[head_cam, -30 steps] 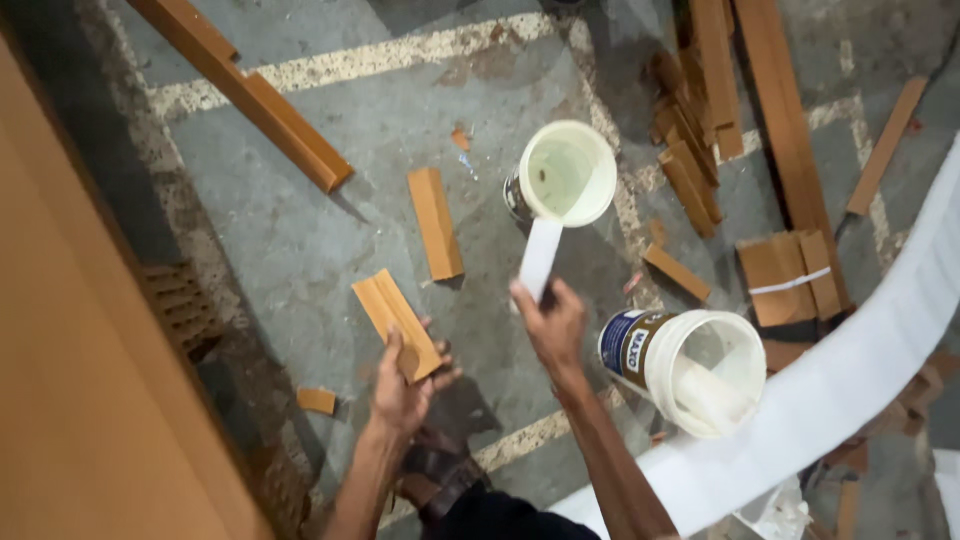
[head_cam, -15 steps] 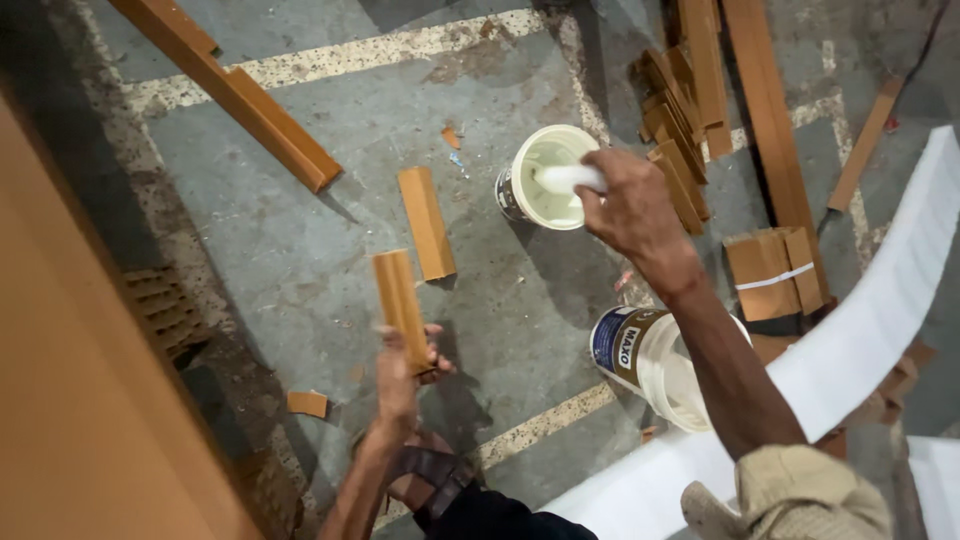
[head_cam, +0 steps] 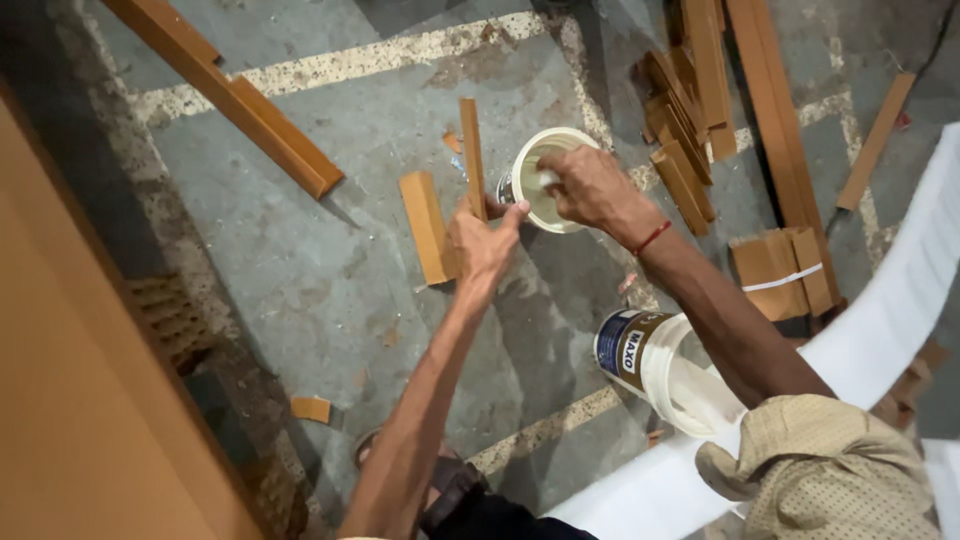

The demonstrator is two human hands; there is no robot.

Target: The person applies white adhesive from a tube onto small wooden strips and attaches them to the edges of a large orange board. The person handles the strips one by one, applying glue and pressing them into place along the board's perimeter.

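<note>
Now the left hand (head_cam: 485, 245) grips a thin wood strip (head_cam: 471, 150) by its lower end, fingers closed round it; the strip stands nearly upright in the view, its long axis running away from the wrist toward the top of the frame, its free end well above the knuckles. Just to the right of it sits a small open tub (head_cam: 545, 178) of pale paste on the floor (head_cam: 300, 260), tipped so that its mouth faces the camera; the right hand (head_cam: 592, 187) is at that mouth, fingers curled shut over something white inside, probably a spreader, though the knuckles hide most of it and I cannot tell its shape. So the strip lies to the left of the right hand, just beside the tub's rim, its flat face turned toward the tub; the right hand is the nearer to the paste, the left the only one on the wood.

A short wood block (head_cam: 427, 227) lies flat on the floor just left of the left hand, apart from it; a larger bucket (head_cam: 665, 372) stands under the right forearm, nearer the body; a long plank (head_cam: 225, 95) lies aslant at upper left; offcuts (head_cam: 680, 130) are piled at upper right.
</note>
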